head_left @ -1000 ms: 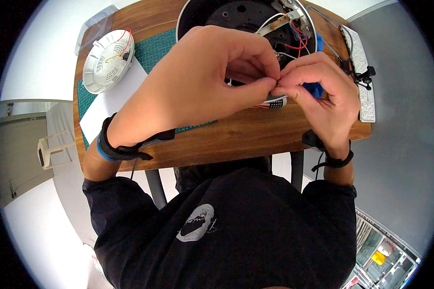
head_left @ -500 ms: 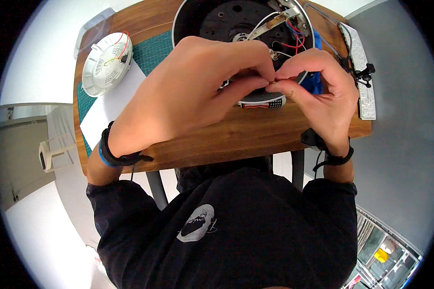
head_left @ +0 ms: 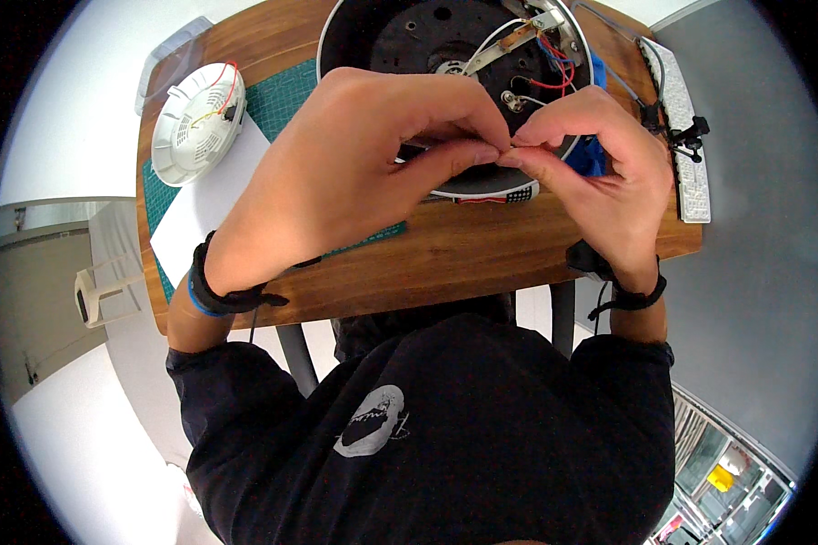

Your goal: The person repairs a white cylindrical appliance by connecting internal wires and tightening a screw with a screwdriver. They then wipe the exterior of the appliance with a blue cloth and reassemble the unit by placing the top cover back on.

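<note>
The round black housing (head_left: 391,41) was placed toward the far edge of the worktop (head_left: 482,250), right of its middle, with its open interior turned upward. Beneath and between the two hands, its near rim was partly covered. Its metal strip (head_left: 507,48) was aligned slantwise, from the housing's centre toward the worktop's far right corner, beyond the joined fingertips. By the right hand (head_left: 623,173) the red wire (head_left: 545,86) was more nearly approached than by the left hand (head_left: 364,163).

The left hand was held back upward, its fingers directed rightward; the right was raised from the wrist, its fingers directed leftward. In both, thumb and forefinger were narrowed to a pinch, and the tips were brought together; whether anything small was gripped there could not be told.

Near the worktop's left edge, a white vented cover (head_left: 195,127) was set by a paper sheet (head_left: 209,204) and a green mat (head_left: 282,95).
</note>
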The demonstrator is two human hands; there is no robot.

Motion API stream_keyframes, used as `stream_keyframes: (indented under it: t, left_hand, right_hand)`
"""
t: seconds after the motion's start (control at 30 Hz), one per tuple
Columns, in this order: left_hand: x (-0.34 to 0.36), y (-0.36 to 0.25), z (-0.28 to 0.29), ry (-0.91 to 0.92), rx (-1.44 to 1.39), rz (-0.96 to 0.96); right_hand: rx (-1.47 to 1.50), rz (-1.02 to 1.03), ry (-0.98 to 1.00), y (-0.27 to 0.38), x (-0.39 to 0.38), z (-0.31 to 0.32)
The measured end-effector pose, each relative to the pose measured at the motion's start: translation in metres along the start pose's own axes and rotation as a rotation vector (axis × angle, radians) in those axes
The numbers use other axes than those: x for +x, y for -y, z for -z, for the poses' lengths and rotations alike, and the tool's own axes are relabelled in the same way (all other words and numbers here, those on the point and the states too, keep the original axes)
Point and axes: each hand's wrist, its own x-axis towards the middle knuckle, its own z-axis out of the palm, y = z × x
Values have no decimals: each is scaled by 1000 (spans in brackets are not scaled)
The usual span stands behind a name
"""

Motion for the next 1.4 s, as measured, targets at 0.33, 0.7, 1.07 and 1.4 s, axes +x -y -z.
stream_keyframes:
  t: [0.33, 0.7, 1.07, 1.4]
  left_hand:
    - [1, 4, -5, -70, -7, -16]
    - [1, 17, -14, -75, 120, -49]
    - [-4, 21, -15, -131, 273, -84]
    - [-10, 18, 10, -55, 631, -91]
  right_hand:
    - [-77, 5, 71, 0, 3, 3]
    - [-170, -26, 161, -8, 1, -1]
    - [-240, -134, 166, -1, -4, -5]
    - [-297, -156, 202, 3, -9, -5]
